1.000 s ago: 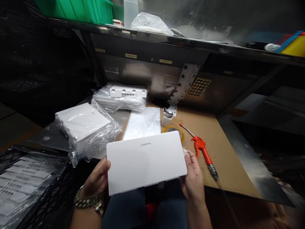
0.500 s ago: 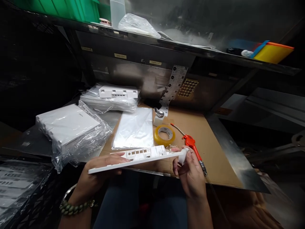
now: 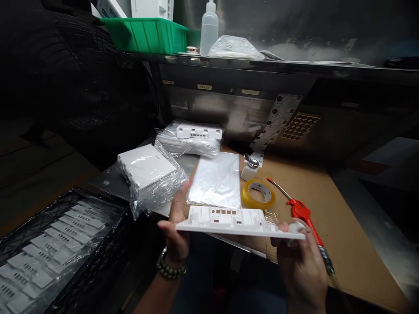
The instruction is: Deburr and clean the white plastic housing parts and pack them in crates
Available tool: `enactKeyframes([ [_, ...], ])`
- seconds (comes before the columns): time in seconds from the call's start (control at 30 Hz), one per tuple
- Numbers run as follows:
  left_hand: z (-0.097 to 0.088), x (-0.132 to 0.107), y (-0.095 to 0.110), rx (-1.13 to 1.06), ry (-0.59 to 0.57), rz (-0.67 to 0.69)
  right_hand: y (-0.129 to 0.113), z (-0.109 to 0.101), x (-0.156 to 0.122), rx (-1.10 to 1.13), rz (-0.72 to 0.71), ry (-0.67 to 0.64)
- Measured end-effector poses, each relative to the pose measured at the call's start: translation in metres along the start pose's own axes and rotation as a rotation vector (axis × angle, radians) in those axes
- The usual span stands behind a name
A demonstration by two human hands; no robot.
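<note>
A white plastic housing cover (image 3: 229, 227) with a row of rectangular port cut-outs is held level, edge toward me, above the front of the bench. Its left end sits between the thumb and fingers of my left hand (image 3: 178, 237), which wears a beaded bracelet. My right hand (image 3: 303, 257) grips the right end and also has a crumpled white wad (image 3: 294, 231), like cloth or tissue, in its fingers. Behind the cover lie a stack of clear plastic bags (image 3: 216, 181) and a roll of yellow tape (image 3: 258, 195).
Right of the tape lies a red air gun (image 3: 301, 211); behind stands a pump-top bottle (image 3: 250, 170). Bagged white housings (image 3: 147, 168) lie at left. A black crate (image 3: 108, 235) holds several white parts. A shelf with a green bin (image 3: 147, 37) crosses above.
The view has turned left, so the bench appears further right. My left hand has shifted from lying over the cover to its left end. The cover has turned more level; my right hand stays at its right end.
</note>
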State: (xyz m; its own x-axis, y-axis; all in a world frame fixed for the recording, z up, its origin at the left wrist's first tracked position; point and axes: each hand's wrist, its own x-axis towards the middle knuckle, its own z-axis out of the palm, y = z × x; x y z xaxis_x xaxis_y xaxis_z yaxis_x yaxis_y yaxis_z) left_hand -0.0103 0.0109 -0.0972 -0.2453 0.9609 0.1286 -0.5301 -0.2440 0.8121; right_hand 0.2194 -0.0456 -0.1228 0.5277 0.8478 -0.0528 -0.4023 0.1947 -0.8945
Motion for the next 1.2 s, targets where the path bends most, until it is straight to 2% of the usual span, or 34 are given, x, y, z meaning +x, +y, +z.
enactKeyframes([
  [0.03,0.006,-0.003,-0.001,-0.055,0.162,0.015,0.0,0.001,-0.003,-0.018,-0.061,-0.01],
  [0.07,0.01,-0.004,-0.001,-0.095,0.27,-0.016,0.0,0.001,-0.006,-0.032,-0.123,-0.037],
  [0.1,0.012,-0.004,0.0,-0.144,0.306,-0.108,0.0,0.002,-0.009,-0.038,-0.183,-0.077],
  [0.17,0.01,0.001,0.002,-0.354,0.223,-0.422,-0.001,0.001,-0.012,-0.045,-0.262,-0.163],
  [0.23,0.003,0.009,0.003,-0.556,0.048,-0.643,-0.004,-0.003,-0.011,-0.055,-0.291,-0.209],
  [0.3,-0.005,0.017,0.003,-0.66,-0.093,-0.732,-0.007,-0.01,-0.006,-0.089,-0.282,-0.218],
  [0.4,-0.007,0.025,0.002,-0.689,-0.234,-0.858,-0.012,-0.027,0.008,-0.166,-0.28,-0.247],
  [0.47,-0.002,0.027,0.002,-0.662,-0.271,-0.951,-0.015,-0.038,0.02,-0.238,-0.325,-0.254],
  [0.53,0.006,0.027,0.004,-0.611,-0.25,-1.034,-0.019,-0.047,0.033,-0.374,-0.38,-0.24],
  [0.63,0.017,0.022,0.011,-0.545,-0.168,-1.034,-0.028,-0.052,0.045,-0.642,-0.415,-0.094],
  [0.7,0.023,0.016,0.016,-0.522,-0.129,-0.963,-0.034,-0.044,0.039,-0.734,-0.42,-0.005],
  [0.73,0.026,0.013,0.018,-0.507,-0.117,-0.922,-0.035,-0.036,0.032,-0.751,-0.429,-0.008],
  [0.8,0.031,0.006,0.022,-0.479,-0.105,-0.86,-0.035,-0.013,0.009,-0.781,-0.472,-0.163],
  [0.9,0.04,-0.001,0.024,-0.46,-0.106,-0.795,-0.031,0.031,-0.026,-0.83,-0.629,-0.537],
  [0.97,0.044,-0.004,0.025,-0.443,-0.104,-0.765,-0.029,0.058,-0.041,-0.828,-0.723,-0.679],
  [1.07,0.046,-0.008,0.025,-0.393,-0.082,-0.747,-0.028,0.082,-0.052,-0.818,-0.798,-0.731],
  [1.2,0.042,-0.009,0.025,-0.344,-0.032,-0.732,-0.026,0.085,-0.056,-0.836,-0.904,-0.767],
])
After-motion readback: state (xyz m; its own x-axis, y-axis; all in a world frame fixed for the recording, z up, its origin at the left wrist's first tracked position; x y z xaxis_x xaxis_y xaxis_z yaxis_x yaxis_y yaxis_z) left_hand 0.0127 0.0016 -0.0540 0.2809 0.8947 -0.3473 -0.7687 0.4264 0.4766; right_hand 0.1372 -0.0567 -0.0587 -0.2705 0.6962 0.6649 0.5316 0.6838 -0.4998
